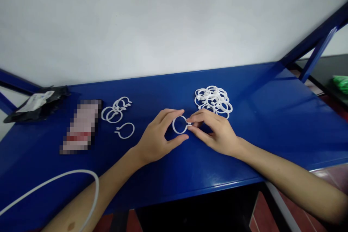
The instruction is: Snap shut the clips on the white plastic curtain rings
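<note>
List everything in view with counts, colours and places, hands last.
Table: 1, blue, centre
Wall: 1, white, behind table
Frame bars: several, blue, both sides
Plastic bag: 1, black with white label, far left
Pixelated item: 1, pinkish and red, beside bag
Split-ring cluster: several, white, right of pixelated item
Lone split ring: 1, white, near split-ring cluster
Split-ring pile: many, white, beyond right hand
Held split ring: 1, white, image centre
Cable: 1, white, lower left
Green item: 1, green, right edge
Side surface: 1, black, under green item
Floor tiles: several, red, below table
Forearms: 2, bare, lower left and right
Left hand: 1, bare, curved around held split ring
Right hand: 1, bare, pinching held split ring
</note>
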A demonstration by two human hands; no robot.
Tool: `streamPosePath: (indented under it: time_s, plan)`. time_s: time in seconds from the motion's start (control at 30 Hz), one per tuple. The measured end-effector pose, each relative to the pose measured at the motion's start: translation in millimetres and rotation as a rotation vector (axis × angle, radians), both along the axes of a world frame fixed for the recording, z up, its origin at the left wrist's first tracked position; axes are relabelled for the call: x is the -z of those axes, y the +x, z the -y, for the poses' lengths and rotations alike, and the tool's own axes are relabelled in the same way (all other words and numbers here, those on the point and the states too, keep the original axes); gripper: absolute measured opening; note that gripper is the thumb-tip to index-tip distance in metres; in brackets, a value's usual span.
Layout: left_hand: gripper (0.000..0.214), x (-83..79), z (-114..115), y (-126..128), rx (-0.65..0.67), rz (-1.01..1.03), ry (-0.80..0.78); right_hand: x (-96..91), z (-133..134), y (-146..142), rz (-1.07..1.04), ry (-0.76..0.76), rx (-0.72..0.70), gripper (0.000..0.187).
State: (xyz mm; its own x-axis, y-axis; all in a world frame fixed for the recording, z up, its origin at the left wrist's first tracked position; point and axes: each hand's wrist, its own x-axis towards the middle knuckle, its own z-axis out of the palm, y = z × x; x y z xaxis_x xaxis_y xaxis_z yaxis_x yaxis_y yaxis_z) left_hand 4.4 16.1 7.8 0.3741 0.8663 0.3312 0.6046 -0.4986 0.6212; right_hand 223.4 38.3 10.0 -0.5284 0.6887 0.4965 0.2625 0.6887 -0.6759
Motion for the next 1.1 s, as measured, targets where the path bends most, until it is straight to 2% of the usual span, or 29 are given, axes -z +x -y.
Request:
streamPosePath:
  time_s: [0.1, 0.2, 0.47, 0.7, 0.97, 1.1]
  plan:
    - [0.044, 3.8, 0, 0, 0.027, -0.057, 0.11, 1.2, 0, 0, 0.008, -0.011, 0.0, 0.017]
    - [0.042, 4.3, -2, 0, 0.032, -0.063, 0.133, 1.8, 0, 0, 0.013, -0.023, -0.001, 0.019]
    - [0.043, -5.4, -2, -1, 0.054, 0.008, -0.055, 3.6, 0, 1, 0.056, -0.052, -0.035, 0.026]
    - [0.039, -8.4, -3, -1, 0.061, 0.113, -0.144, 5.5, 1, 3, 0.101, -0.025, -0.031, 0.029]
    - [0.032, -8.9, -2, -2, 0.009, 0.235, -0.207, 3.9, 2, 1, 0.114, -0.004, -0.022, 0.032]
    - [0.029, -10.0, -1, -1, -0.006, 0.256, -0.18, 3.2, 2, 1, 0.125, 0.012, -0.005, 0.03]
